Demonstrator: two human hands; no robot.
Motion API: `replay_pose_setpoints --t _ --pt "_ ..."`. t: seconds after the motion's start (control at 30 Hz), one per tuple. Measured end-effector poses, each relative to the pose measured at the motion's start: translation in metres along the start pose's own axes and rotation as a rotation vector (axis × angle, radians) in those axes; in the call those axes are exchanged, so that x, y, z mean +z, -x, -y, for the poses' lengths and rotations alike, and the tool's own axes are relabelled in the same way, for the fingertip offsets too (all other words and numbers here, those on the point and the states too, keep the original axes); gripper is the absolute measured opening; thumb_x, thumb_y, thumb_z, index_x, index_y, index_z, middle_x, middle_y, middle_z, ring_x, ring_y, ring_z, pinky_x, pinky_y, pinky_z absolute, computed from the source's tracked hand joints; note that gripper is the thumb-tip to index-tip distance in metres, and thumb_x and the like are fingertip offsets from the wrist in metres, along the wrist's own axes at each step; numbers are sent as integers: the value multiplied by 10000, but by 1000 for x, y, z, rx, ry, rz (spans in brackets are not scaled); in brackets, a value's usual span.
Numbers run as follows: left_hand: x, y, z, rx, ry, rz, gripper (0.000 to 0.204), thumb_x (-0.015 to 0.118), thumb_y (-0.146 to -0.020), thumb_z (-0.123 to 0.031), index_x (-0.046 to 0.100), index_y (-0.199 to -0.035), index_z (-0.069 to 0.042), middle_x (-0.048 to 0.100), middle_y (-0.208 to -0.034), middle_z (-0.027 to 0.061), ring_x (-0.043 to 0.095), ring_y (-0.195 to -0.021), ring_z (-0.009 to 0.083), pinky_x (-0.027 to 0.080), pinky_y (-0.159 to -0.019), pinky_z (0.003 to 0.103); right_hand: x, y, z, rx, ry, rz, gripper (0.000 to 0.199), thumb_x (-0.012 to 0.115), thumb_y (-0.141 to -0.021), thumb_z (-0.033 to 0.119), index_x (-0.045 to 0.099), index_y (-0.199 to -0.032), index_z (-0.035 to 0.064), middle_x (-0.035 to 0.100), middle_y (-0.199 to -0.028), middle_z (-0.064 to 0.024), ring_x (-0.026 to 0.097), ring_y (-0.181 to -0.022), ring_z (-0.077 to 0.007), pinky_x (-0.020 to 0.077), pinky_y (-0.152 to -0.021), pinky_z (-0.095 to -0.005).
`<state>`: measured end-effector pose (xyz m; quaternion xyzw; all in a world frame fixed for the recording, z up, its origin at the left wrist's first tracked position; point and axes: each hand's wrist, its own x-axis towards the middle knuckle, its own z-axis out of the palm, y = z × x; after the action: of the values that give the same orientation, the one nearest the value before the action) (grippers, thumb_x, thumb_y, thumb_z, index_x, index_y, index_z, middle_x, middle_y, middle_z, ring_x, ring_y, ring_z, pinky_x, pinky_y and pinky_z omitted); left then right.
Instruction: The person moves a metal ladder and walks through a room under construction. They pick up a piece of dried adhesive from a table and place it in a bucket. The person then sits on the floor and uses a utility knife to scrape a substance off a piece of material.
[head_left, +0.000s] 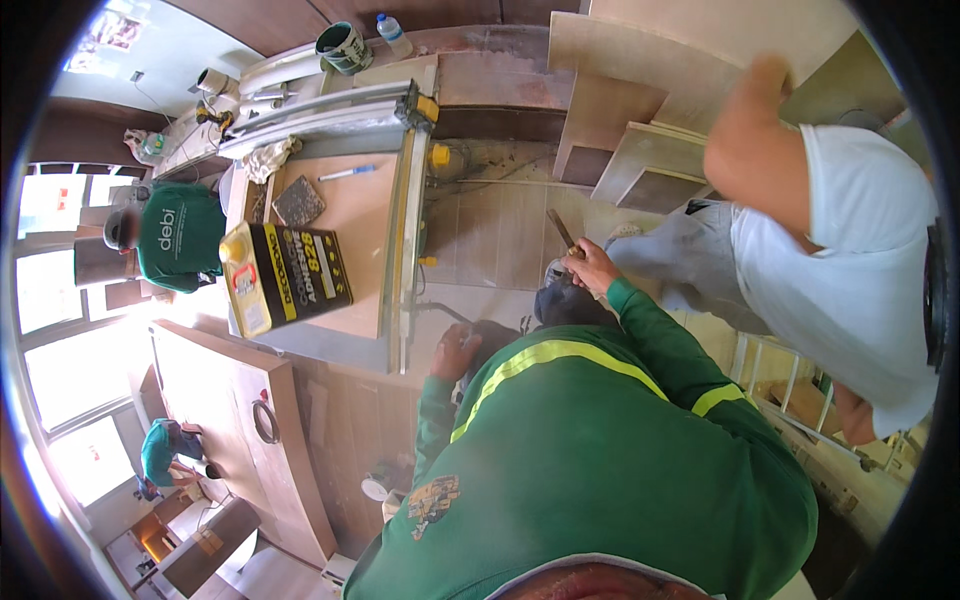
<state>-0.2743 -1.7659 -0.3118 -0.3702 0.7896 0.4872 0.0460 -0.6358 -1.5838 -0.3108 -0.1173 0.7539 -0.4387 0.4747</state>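
Note:
My right hand (592, 268) is closed around a slim, flat brown tool (558, 228), which sticks out past my fingers away from me. Its exact kind does not show. Lower and to the left, my left hand (457, 352) is beside my dark trousers with its fingers curled. What they hold, if anything, is hidden. Ahead on the left, a yellow-and-black metal can (285, 278) stands on a workbench (392, 250). Behind the can lie a dark speckled square piece (299, 202), a marker pen (347, 173) and a crumpled cloth (270, 160).
A person in a white shirt (865, 240) stands close on my right. Wooden panels (640, 165) lean beyond. A worker in green (180, 235) is at far left, another (165, 450) by a large board (240, 420). A bucket (343, 48) and bottle (394, 36) stand at the back.

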Motion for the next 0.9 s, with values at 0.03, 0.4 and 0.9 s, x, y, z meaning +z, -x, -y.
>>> replay_pose_setpoints --t 0.03,0.4,0.9 --pt "-8 -15 -25 67 -20 -32 484 744 -963 -354 618 -1295 -24 715 -1163 229 699 -1071 401 558 -913 472 -10 -5 14 -42 57 8 373 734 -920 294 557 -1090 14 633 -831 -88 604 -591 -171 518 -544 -342" --pt "-92 -155 -194 173 -37 270 563 687 -1016 -409 556 -1398 -16 707 -1238 212 702 -1139 290 572 -930 417 -69 -31 93 -281 310 -82 521 764 -900 451 597 -1004 -32 599 -836 -189 569 -767 -301 488 -743 -439" --pt "-172 -276 -262 309 69 223 526 731 -986 -402 599 -1349 -46 720 -1221 193 702 -1137 360 533 -975 427 -43 -101 220 -111 -59 -128 301 763 -952 306 600 -943 53 569 -711 8 540 -598 -90 463 -573 -284"
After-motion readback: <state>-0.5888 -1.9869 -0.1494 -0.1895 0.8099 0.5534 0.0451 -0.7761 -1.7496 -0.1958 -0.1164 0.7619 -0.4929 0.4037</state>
